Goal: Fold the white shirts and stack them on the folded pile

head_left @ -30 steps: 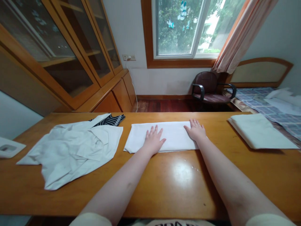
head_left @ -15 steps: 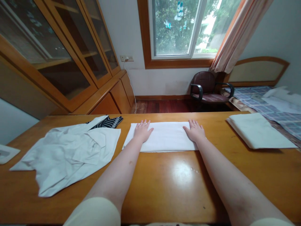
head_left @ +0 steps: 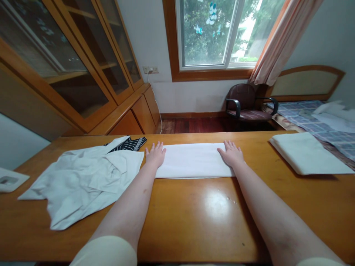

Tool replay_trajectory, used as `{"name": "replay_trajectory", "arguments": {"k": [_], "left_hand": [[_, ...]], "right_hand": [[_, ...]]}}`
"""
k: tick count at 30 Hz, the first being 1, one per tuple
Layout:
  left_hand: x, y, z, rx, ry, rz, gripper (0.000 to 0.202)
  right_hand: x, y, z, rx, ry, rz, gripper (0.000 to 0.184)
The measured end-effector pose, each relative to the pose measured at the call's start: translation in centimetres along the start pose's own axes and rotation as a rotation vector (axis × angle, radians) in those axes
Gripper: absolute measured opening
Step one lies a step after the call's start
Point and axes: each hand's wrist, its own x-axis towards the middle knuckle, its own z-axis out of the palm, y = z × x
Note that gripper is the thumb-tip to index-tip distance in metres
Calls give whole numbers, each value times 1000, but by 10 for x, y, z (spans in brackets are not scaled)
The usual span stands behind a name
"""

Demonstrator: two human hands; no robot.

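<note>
A folded white cloth [head_left: 192, 160] lies flat across the middle of the wooden table [head_left: 194, 218]. My left hand [head_left: 155, 154] rests flat on the cloth's left end, fingers stretched out. My right hand [head_left: 231, 153] lies flat on its right end, fingers apart. Neither hand holds anything.
A crumpled white shirt [head_left: 83, 177] lies left of the cloth, with a striped dark garment [head_left: 129, 144] behind it. A second folded white cloth [head_left: 307, 153] sits at the right. A white object [head_left: 9, 179] is at the far left edge. Beyond the table stand a chair [head_left: 248, 105], cabinets and a bed.
My left hand has slid leftwards along the cloth, from near its middle to its left end. My right hand has stayed on the right end.
</note>
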Motion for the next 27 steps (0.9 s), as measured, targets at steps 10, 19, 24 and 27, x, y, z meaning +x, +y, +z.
{"name": "replay_trajectory", "arguments": {"k": [10,19,24,27], "left_hand": [[0,-1,2,0,20,-1,59],[2,-3,3,-20,-2,5,59],[0,-1,2,-30,8,-1,58],[1,-4,-1,-71,14,-15,55]], "right_hand": [[-22,-55,-12,16,220,-118,65],[-57,-114,8,55,-147,-522,70],[-36,-29,2,-71,-85,-212,72],[-30,2,1,-88,-58,-104,74]]}}
